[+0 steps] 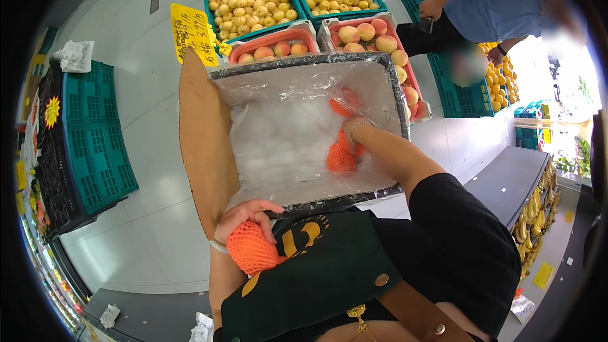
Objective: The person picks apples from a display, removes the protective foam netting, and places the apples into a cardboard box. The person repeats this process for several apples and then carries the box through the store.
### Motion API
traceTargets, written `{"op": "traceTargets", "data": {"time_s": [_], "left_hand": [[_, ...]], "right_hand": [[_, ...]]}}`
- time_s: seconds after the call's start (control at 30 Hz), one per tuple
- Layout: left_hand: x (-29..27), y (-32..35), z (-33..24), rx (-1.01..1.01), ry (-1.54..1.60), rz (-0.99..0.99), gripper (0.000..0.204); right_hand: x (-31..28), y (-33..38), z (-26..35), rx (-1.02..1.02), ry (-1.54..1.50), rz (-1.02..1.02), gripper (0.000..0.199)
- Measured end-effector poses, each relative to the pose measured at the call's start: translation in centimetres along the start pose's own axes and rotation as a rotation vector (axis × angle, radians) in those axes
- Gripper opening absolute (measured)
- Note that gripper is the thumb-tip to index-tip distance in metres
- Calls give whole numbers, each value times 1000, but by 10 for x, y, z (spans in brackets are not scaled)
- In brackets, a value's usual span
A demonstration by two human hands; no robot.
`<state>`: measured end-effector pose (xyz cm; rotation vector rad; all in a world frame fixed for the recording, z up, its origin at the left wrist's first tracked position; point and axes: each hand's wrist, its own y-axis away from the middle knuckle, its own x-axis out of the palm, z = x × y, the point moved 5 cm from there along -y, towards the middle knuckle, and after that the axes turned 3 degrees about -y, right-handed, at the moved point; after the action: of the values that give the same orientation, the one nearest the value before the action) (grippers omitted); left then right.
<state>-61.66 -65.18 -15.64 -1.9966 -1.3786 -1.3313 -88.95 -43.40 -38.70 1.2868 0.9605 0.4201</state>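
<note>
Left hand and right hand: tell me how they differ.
The left hand is at the near left corner of the box; the right hand reaches inside, toward its right side. The left hand's fingers curl over an orange net; the right hand's are mostly hidden. Both hands are close to orange netting.

At four o'clock a loose black short sleeve point(468, 240) is worn; at six, a dark green apron point(342, 266), marked at its twelve o'clock edge with a yellow print point(303, 237). At its three o'clock corner a round metal stud point(382, 280) is set. Towards five, a riveted brown strap point(411, 307) and an ornate gold-coloured pendant point(356, 311) are seen. The right wrist is circled by a thin bracelet point(359, 126).
</note>
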Motion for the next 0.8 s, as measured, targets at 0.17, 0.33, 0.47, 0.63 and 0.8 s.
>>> {"op": "traceTargets", "data": {"time_s": [0.17, 0.33, 0.47, 0.63, 0.8], "left_hand": [[5, -2, -18, 2, -93, 65, 81], [20, -8, -35, 66, -254, -133, 101], [16, -21, -26, 132, -214, -88, 105], [5, -2, -11, 65, -107, -176, 90], [18, 13, 1, 117, 178, -222, 74]], "right_hand": [[-75, 109, 34, -114, -330, -134, 84], [-110, 219, 107, -766, -844, -285, 85], [-101, 260, 163, -757, -788, -533, 63], [-107, 180, 128, -656, -1298, -126, 55], [-84, 60, 30, 280, -412, -846, 68]]}}
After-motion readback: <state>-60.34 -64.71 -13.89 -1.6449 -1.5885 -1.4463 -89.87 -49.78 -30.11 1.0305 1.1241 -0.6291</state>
